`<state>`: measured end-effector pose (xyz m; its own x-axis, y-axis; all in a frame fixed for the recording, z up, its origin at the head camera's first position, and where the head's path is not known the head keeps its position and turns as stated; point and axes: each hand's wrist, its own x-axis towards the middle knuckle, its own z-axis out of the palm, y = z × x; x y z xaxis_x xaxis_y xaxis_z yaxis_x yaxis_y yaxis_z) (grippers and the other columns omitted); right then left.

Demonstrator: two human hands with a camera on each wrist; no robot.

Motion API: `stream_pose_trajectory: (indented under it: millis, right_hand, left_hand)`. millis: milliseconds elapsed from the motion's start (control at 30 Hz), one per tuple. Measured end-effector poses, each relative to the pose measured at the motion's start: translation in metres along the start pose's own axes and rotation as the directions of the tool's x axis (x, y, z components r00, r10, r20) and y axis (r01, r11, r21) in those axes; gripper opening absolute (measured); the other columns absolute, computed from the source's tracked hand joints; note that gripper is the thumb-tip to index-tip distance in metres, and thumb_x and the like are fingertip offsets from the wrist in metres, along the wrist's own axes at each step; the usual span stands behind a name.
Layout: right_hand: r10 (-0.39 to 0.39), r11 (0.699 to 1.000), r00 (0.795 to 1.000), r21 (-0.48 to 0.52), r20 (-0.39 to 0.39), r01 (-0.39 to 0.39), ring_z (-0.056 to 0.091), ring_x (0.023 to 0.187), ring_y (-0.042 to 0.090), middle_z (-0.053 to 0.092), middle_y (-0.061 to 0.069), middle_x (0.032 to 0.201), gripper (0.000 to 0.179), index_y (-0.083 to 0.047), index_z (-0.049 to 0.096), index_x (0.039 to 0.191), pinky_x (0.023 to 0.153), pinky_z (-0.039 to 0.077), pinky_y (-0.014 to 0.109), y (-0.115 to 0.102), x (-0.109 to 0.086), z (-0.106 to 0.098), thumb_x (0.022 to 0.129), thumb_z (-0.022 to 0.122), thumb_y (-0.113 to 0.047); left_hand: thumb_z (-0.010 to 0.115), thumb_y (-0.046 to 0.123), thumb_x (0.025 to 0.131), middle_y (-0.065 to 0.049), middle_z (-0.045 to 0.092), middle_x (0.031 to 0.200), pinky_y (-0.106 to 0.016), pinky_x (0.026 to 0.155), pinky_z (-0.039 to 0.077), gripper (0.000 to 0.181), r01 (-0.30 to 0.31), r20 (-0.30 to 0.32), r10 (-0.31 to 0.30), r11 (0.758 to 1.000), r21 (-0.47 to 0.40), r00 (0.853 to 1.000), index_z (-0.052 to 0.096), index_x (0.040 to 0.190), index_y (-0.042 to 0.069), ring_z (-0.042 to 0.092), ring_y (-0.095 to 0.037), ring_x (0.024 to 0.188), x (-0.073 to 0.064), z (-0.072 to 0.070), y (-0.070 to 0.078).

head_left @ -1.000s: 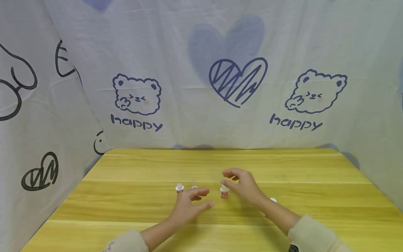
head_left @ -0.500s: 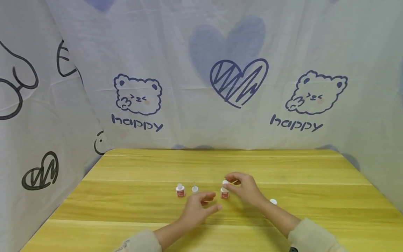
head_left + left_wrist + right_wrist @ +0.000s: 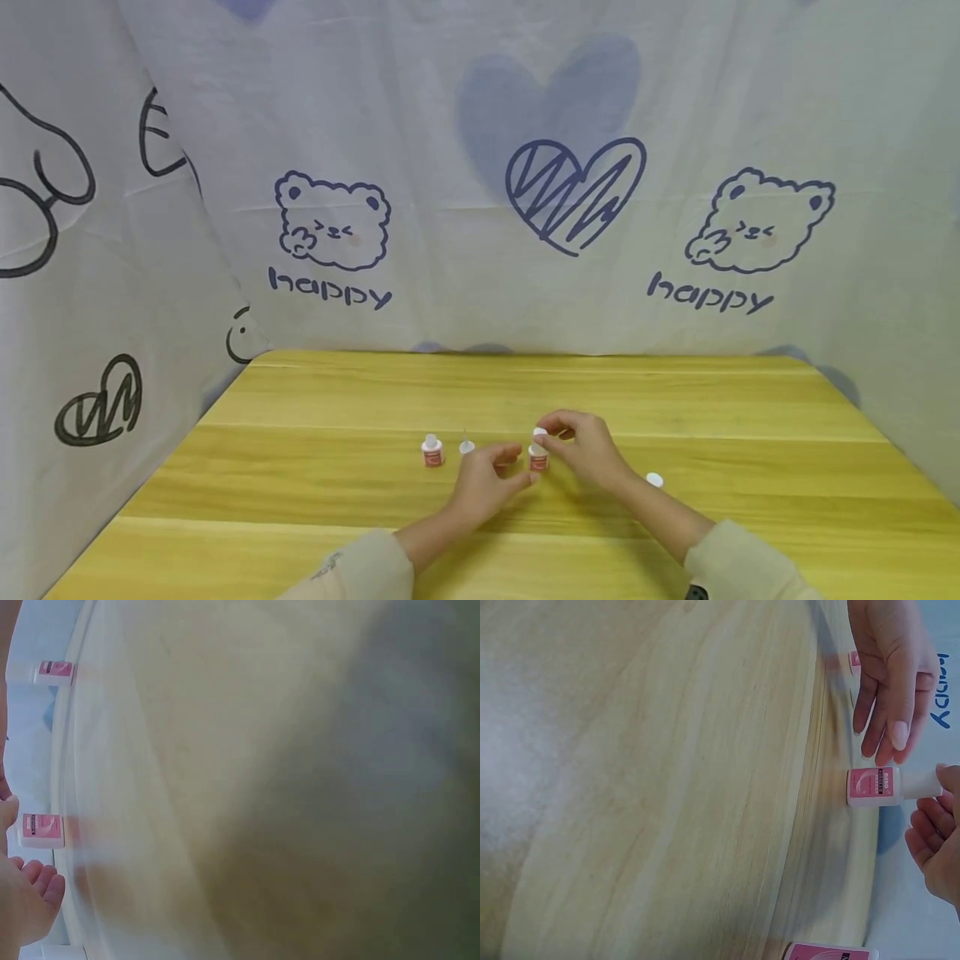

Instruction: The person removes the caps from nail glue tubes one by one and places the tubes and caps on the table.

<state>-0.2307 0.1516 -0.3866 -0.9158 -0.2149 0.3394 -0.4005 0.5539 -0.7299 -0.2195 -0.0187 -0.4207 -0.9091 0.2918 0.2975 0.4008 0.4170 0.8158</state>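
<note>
A small white bottle with a pink-red label (image 3: 538,460) stands upright on the table in the middle of the head view. My right hand (image 3: 585,446) pinches the white cap (image 3: 921,785) on top of it between thumb and fingers. My left hand (image 3: 483,477) is just left of this bottle, thumb and fingers parted toward it. In the right wrist view a small gap shows between those left fingertips and the bottle. Beside the left hand stands a bottle with a thin upright tip (image 3: 467,447), its lower part hidden. Another labelled bottle (image 3: 432,452) is farther left.
One more white-topped bottle (image 3: 655,480) stands right of the right forearm, which partly covers it. The wooden table (image 3: 300,483) ends at a printed cloth (image 3: 442,250) behind. Cloth also hangs at the left and right sides.
My left hand has moved right, closer to the middle bottle, uncovering the bottles on the left. My right hand has come down slightly and now pinches the middle bottle's cap.
</note>
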Motion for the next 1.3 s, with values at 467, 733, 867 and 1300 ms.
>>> stream_pose_trajectory:
  millis: [467, 733, 867, 1300]
  right_hand:
    - [0.046, 0.999, 0.999, 0.003, 0.006, -0.046, 0.063, 0.081, 0.017, 0.071, 0.008, 0.086, 0.008, -0.002, 0.069, 0.088, 0.072, 0.054, 0.027, -0.001, 0.001, 0.000, 0.084, 0.067, -0.009]
    - [0.009, 1.000, 1.000, -0.008, 0.017, -0.009, 0.064, 0.080, 0.018, 0.071, 0.010, 0.085, 0.008, -0.001, 0.069, 0.087, 0.071, 0.053, 0.025, 0.000, 0.001, -0.001, 0.084, 0.067, -0.008]
    - [0.010, 1.000, 1.000, -0.011, 0.014, -0.010, 0.064, 0.080, 0.019, 0.071, 0.010, 0.085, 0.008, -0.001, 0.069, 0.087, 0.071, 0.054, 0.026, 0.001, 0.002, 0.000, 0.084, 0.067, -0.008]
    - [0.055, 0.998, 0.998, 0.004, 0.004, -0.055, 0.064, 0.081, 0.017, 0.071, 0.009, 0.085, 0.006, -0.002, 0.070, 0.086, 0.072, 0.053, 0.025, -0.002, 0.002, -0.001, 0.083, 0.067, -0.006]
  left_hand:
    - [0.074, 0.008, 0.077, -0.019, 0.070, 0.095, -0.031, 0.075, 0.056, 0.027, -0.075, -0.007, 0.075, 0.997, -0.020, 0.997, 0.068, 0.099, -0.006, 0.068, -0.029, 0.089, 0.017, 0.013, -0.005]
    - [0.073, 0.005, 0.077, -0.017, 0.072, 0.088, -0.018, 0.071, 0.054, 0.021, -0.065, -0.008, 0.065, 0.995, -0.072, 0.998, 0.069, 0.095, -0.006, 0.069, -0.025, 0.083, 0.024, 0.017, -0.010]
    - [0.073, 0.004, 0.077, -0.018, 0.072, 0.087, -0.015, 0.070, 0.053, 0.020, -0.068, -0.005, 0.068, 0.995, -0.077, 0.998, 0.069, 0.094, -0.007, 0.070, -0.026, 0.082, 0.025, 0.016, -0.011]
    - [0.072, 0.002, 0.077, -0.017, 0.072, 0.087, -0.017, 0.071, 0.054, 0.018, -0.069, 0.007, 0.069, 0.996, -0.060, 0.998, 0.070, 0.093, -0.006, 0.070, -0.025, 0.083, 0.026, 0.015, -0.009]
